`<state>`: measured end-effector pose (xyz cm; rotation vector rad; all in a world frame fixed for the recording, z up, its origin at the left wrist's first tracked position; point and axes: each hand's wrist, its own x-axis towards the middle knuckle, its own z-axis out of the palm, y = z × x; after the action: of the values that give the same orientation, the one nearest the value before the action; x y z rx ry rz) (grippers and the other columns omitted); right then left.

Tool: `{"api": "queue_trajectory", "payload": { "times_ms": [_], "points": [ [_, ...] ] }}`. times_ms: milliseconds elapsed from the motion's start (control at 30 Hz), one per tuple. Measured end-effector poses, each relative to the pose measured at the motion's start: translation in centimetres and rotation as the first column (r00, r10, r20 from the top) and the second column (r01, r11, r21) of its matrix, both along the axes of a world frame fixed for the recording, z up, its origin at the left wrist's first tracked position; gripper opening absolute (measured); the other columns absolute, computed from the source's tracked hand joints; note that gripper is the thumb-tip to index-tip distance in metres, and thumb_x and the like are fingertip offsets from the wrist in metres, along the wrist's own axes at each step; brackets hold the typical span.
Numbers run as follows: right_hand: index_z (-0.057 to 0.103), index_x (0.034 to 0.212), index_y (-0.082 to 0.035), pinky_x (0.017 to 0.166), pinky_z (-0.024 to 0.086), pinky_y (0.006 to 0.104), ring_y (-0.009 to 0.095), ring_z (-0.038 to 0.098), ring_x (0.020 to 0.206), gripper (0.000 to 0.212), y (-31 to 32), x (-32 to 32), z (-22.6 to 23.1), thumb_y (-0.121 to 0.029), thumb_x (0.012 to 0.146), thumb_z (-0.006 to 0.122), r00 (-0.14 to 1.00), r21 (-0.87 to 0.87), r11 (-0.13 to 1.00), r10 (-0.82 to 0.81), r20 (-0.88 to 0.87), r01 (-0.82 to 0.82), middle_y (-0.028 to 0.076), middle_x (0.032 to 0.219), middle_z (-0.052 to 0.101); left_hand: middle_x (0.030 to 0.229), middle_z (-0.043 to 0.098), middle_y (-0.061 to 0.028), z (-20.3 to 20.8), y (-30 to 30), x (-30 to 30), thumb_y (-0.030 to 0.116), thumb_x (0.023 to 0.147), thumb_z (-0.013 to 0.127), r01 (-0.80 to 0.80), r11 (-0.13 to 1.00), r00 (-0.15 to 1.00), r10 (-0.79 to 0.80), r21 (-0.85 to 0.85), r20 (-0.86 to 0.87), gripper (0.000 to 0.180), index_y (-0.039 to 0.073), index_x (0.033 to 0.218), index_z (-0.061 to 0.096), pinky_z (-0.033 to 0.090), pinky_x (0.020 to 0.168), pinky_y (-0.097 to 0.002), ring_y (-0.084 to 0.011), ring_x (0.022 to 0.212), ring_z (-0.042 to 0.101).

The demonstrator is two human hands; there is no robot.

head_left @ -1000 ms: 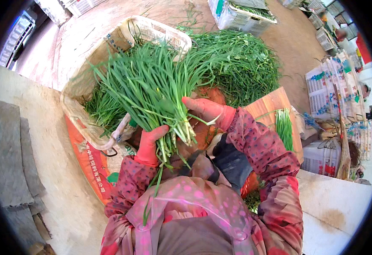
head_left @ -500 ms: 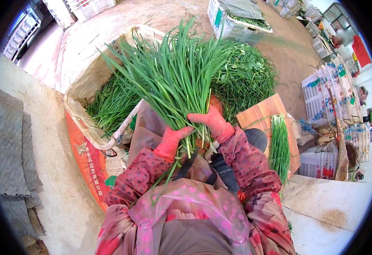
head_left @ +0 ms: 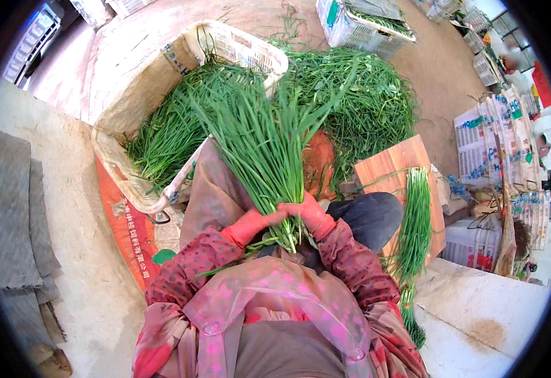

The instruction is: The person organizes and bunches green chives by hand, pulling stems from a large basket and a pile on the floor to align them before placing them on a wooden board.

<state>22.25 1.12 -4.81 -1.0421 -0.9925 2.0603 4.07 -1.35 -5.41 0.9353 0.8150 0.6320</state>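
A thick bunch of garlic chives (head_left: 260, 142) is held in front of my lap, its pale stem ends toward me and its leaves fanning away. My left hand (head_left: 250, 226), in a red glove, is closed round the stems from the left. From the right my right hand (head_left: 309, 215), also red-gloved, grips the same stems, its thumb near the left fingers. A few loose stalks stick out under the left wrist. On the right, a neat chive bundle (head_left: 413, 217) lies over a wooden board (head_left: 386, 165); another tied bundle (head_left: 409, 309) is below it.
A cream plastic basket (head_left: 142, 200) of loose chives stands at left on a red sack (head_left: 127, 233). Behind my hands rises a heap of loose greens (head_left: 370, 94). White crates (head_left: 363, 39) stand at the back and right. Grey sheets (head_left: 11, 214) lie far left.
Both hands have drawn the chive bunch down toward my body, uncovering the basket's far rim. My left fingers now lie against the right hand. The view has shifted slightly.
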Motion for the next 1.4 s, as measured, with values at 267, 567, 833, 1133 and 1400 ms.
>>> {"api": "queue_trajectory", "payload": {
  "times_ms": [267,567,833,1133,1400],
  "points": [
    [0.040,0.134,-0.003,0.096,0.042,0.0320,0.015,0.052,0.110,0.072,1.6,0.9,2.4,-0.005,0.072,0.076,1.000,0.126,0.992,-0.017,-0.002,0.017,0.004,0.124,0.054,0.122,0.057,-0.0081,3.3,7.0,-0.5,0.025,0.085,0.067,-0.390,0.871,0.792,0.482,-0.297,0.374,0.052,0.003,0.128,0.049,0.043,0.096,-0.0361,-0.0205,0.109,0.055],
    [0.037,0.134,-0.003,0.099,0.040,0.0332,0.017,0.050,0.114,0.078,10.2,4.0,8.3,-0.012,0.070,0.081,0.983,0.483,0.871,-0.156,0.101,0.089,0.007,0.127,0.052,0.110,0.063,-0.0039,7.0,13.6,4.2,0.008,0.078,0.072,-0.438,0.880,0.883,0.383,0.186,0.270,0.044,0.003,0.119,0.056,0.048,0.085,-0.0317,-0.0146,0.098,0.059],
    [0.044,0.128,-0.002,0.096,0.043,0.0337,0.018,0.054,0.109,0.069,11.9,6.1,7.7,-0.009,0.070,0.080,0.927,0.458,0.821,-0.375,-0.016,0.340,0.008,0.119,0.058,0.115,0.060,-0.0066,3.7,15.9,6.4,0.005,0.070,0.077,-0.242,0.931,0.965,0.200,0.272,0.171,0.057,0.002,0.122,0.053,0.048,0.086,-0.0315,-0.0172,0.102,0.057],
    [0.051,0.128,-0.007,0.103,0.035,0.0394,0.025,0.048,0.120,0.066,10.2,11.0,0.3,-0.024,0.071,0.080,0.869,0.575,0.818,-0.269,0.415,-0.022,0.011,0.128,0.054,0.111,0.064,-0.0078,-5.0,16.5,9.0,0.016,0.076,0.076,0.009,0.812,0.983,0.101,0.583,-0.155,0.043,0.001,0.113,0.059,0.048,0.087,-0.0332,-0.0165,0.105,0.057],
    [0.036,0.138,-0.008,0.103,0.036,0.0366,0.020,0.045,0.122,0.074,8.7,12.0,-14.5,-0.012,0.075,0.076,0.874,0.654,0.750,-0.379,0.303,0.098,0.008,0.134,0.045,0.121,0.059,-0.0075,-14.4,15.3,11.9,0.009,0.071,0.080,0.230,0.959,0.973,-0.227,0.165,-0.037,0.067,0.002,0.128,0.046,0.048,0.092,-0.0357,-0.0210,0.108,0.057]
  ]
}}
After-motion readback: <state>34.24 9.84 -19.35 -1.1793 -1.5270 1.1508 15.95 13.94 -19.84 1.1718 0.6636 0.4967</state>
